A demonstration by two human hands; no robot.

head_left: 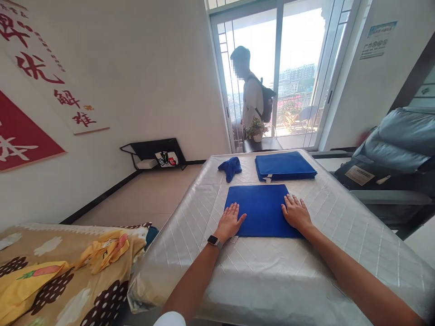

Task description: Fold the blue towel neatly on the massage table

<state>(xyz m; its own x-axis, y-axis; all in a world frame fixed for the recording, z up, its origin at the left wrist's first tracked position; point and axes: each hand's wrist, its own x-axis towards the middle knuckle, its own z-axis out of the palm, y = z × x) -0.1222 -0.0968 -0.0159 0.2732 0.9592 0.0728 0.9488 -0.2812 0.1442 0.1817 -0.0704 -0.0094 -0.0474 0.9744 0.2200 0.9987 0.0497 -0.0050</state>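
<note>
A flat blue cloth (261, 213), folded into a rectangle, lies in front of me on a bed-like surface with a silvery cover (200, 253). On its left edge my left hand (231, 222) rests palm down, fingers stretched out, a watch on the wrist. My right hand (296, 212) lies flat on the right edge, fingers spread. A small white tag (234, 239) sticks out by my left wrist. Beyond is a neat stack of folded blue cloths (285, 165), also with a white tag. A crumpled blue cloth (231, 169) sits left of that stack.
A person with a backpack (253, 97) stands by the glass door, near a potted plant (257, 129) on a chair. At right is a grey reclining armchair (390, 158). Lower left, a patterned bedspread (84, 290) carries yellow clothing (105, 251). A black rack (154, 151) stands against the wall.
</note>
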